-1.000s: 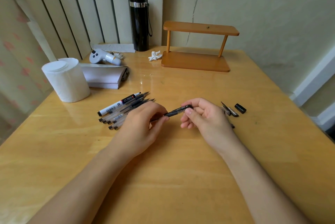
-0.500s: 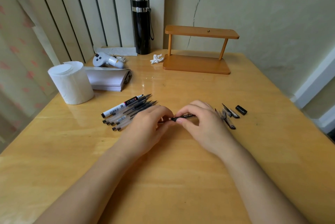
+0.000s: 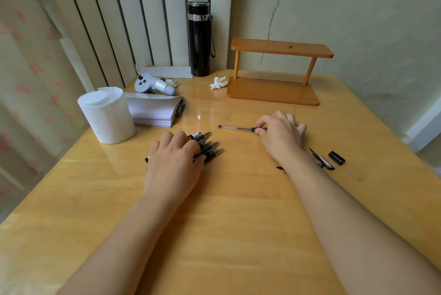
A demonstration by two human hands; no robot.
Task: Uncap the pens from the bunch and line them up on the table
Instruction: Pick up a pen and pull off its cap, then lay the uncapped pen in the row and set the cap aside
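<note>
A bunch of black-capped pens [image 3: 210, 146] lies left of centre on the wooden table [image 3: 238, 223]. My left hand [image 3: 174, 158] rests over the bunch, fingers curled onto the pens and hiding most of them. One clear-barrelled pen [image 3: 236, 128] lies flat farther back, pointing left and right. My right hand [image 3: 281, 134] pinches its black grip end with thumb and forefinger; its tip is hidden under the fingers. Loose black caps [image 3: 336, 158] and clip pieces [image 3: 322, 162] lie to the right of my right wrist.
A toilet paper roll [image 3: 106, 115] and a stack of paper [image 3: 152, 113] stand at the left. Behind them are a white controller [image 3: 152, 84], a black flask [image 3: 199, 39], a crumpled tissue [image 3: 218, 83] and a small wooden shelf [image 3: 274, 91].
Both hands held one pen together at the centre. Now my right hand has carried that pen back and right onto the table, and my left hand has moved onto the bunch.
</note>
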